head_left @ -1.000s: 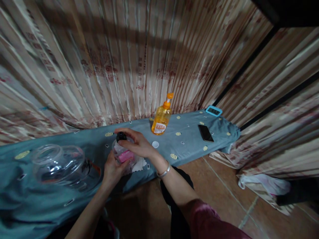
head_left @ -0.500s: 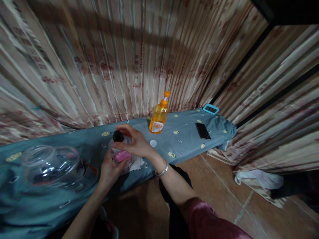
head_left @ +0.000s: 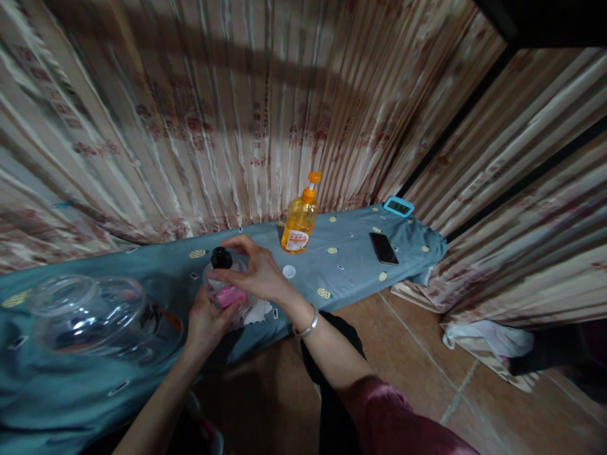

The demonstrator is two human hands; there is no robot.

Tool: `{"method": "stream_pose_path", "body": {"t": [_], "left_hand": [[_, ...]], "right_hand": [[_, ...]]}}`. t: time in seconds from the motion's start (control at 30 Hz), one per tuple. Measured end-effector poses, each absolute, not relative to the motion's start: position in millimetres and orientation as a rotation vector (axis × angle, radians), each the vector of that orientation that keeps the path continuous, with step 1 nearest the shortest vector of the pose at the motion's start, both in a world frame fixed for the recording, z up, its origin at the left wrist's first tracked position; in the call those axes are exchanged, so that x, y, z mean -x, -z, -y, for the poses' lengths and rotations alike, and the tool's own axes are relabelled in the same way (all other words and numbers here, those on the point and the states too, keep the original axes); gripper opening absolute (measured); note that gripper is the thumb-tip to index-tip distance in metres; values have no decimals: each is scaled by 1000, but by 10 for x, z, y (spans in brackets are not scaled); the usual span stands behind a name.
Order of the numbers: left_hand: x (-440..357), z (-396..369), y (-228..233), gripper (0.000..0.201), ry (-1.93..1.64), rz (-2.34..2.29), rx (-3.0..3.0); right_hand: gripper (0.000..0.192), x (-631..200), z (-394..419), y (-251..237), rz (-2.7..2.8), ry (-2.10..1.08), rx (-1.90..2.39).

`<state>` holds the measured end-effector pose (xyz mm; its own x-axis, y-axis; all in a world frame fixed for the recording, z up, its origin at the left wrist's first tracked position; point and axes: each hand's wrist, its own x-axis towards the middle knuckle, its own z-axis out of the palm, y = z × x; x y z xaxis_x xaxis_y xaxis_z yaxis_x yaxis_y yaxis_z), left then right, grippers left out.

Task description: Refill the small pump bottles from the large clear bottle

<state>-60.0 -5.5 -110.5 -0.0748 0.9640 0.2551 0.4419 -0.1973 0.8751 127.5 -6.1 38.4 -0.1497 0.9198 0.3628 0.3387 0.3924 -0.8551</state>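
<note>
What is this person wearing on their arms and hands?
Both hands are bare, with no gloves. The right hand has a thin silver bangle at the wrist, and a shiny maroon sleeve is pushed up high on that arm. The left hand shows no jewellery, and its forearm is bare as far as the picture shows.

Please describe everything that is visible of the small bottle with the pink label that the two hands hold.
The small bottle looks like clear plastic, with a pink label on its body and a black round cap on top. It stands about upright at the near edge of the blue-grey cloth. The left hand grips its lower body from below; the right hand wraps its upper part, fingers by the cap. A white crumpled piece lies right beside it. What it contains cannot be told.
</note>
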Motion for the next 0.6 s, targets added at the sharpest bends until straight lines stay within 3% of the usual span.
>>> {"method": "stream_pose_path", "body": {"t": [0.07, 0.23, 0.3, 0.47, 0.6], "left_hand": [[589, 66, 1087, 64, -1254, -1518, -1646], [574, 78, 1079, 59, -1259, -1489, -1652], [575, 78, 1096, 57, -1260, -1470, -1660], [569, 74, 1146, 62, -1271, -1446, -1674], [565, 66, 1192, 65, -1271, -1455, -1720]], "right_hand": [[59, -1267, 56, -358, 1647, -784, 1128], [28, -1329, 43, -364, 1700, -847, 1040], [29, -1354, 50, -381, 1722, -857, 1022], [53, -1327, 58, -360, 1652, -810, 1082], [40, -1339, 50, -371, 1681, -827, 1060]]}}
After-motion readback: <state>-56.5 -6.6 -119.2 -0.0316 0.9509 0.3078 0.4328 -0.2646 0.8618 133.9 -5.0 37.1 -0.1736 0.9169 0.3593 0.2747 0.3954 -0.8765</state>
